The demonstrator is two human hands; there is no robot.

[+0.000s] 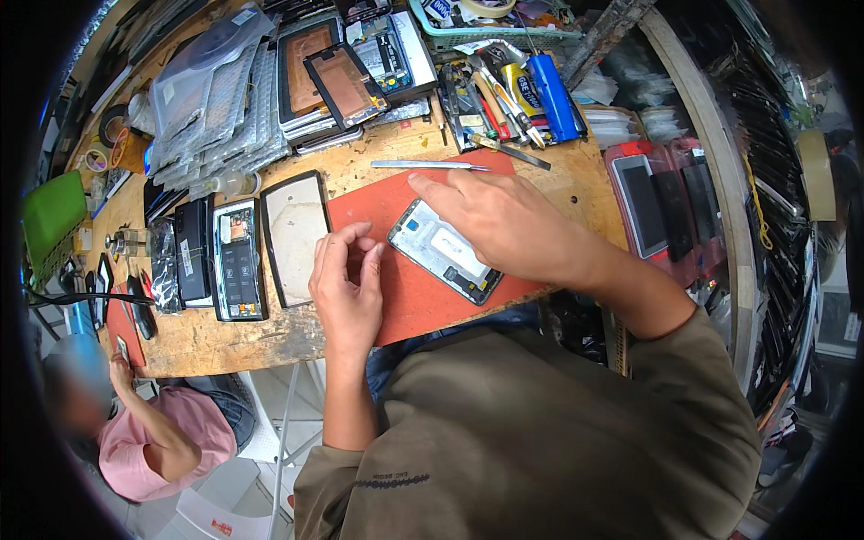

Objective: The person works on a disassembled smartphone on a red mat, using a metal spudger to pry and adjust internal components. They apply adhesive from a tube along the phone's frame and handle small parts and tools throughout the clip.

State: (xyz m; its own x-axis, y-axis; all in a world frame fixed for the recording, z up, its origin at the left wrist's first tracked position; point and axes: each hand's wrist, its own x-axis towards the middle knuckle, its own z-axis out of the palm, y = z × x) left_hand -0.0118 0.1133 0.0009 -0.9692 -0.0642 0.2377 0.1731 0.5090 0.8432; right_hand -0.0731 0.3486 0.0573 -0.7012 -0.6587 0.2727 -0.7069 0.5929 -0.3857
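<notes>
An opened phone frame point(443, 245) lies slantwise on a red work mat point(412, 301), its silvery inner plate with a white label facing up. My right hand point(495, 216) rests over its far right edge. One finger is stretched out toward the left; the other fingertips are mostly hidden beneath the hand. Left of the frame is my left hand point(347, 286), fingers loosely curled and the thumb near them, nothing visible between. It is apart from the phone. A pair of metal tweezers point(427, 166) lies just beyond my right hand.
Left of the mat are a shallow dark-rimmed tray point(294, 236) and another opened phone point(238, 261). Bubble-wrap packets point(211, 112) and phone parts point(346, 81) pile up behind. Hand tools and a blue canister point(552, 99) stand back right. A person in pink point(166, 441) sits at left.
</notes>
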